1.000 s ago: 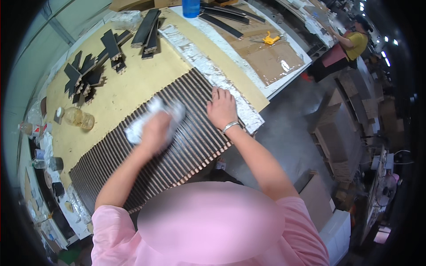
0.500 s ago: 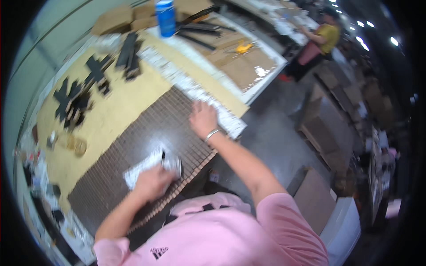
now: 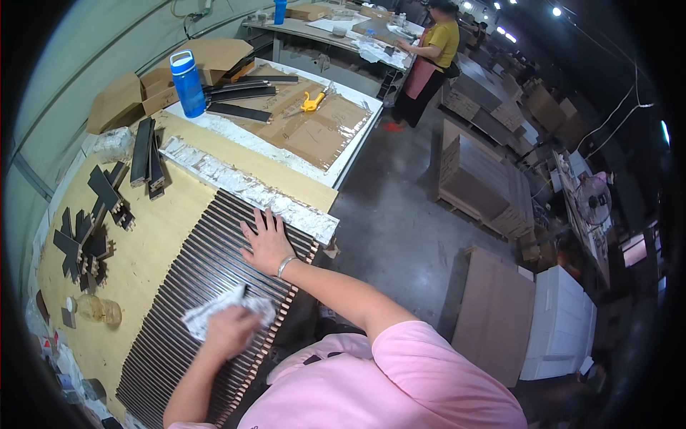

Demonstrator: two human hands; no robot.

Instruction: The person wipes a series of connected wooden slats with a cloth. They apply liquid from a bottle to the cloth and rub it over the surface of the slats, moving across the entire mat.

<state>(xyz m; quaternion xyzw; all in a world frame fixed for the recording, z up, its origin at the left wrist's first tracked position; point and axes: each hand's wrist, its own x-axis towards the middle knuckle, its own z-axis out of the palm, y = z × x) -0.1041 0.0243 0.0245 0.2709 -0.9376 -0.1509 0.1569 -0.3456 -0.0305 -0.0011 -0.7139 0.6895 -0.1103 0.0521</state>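
A row of narrow dark strips (image 3: pixel 187 286) with pale ends lies side by side on the yellowish tabletop in front of me. My left hand (image 3: pixel 230 332) is closed on a crumpled white cloth (image 3: pixel 207 312) and presses it on the strips; the hand is slightly blurred. Flat on the strips' far part rests my right hand (image 3: pixel 266 244), fingers spread, with a bracelet on its wrist. Just beyond its fingertips a whitish, paint-marked board (image 3: pixel 243 189) lies along the ends of the row.
Dark wooden pieces (image 3: pixel 103 187) lie in piles at the left, near a jar of yellowish liquid (image 3: pixel 98 310). Farther back are a blue bottle (image 3: pixel 187 84), cardboard boxes (image 3: pixel 118 104) and a yellow-handled tool (image 3: pixel 312 101). A co-worker (image 3: pixel 429 61) stands at another table; stacked panels (image 3: pixel 482 179) stand right.
The view has shifted, bringing more of the far table and co-worker into sight. My right hand's fingers are now spread wider on the strips. My left hand still has the cloth on them.
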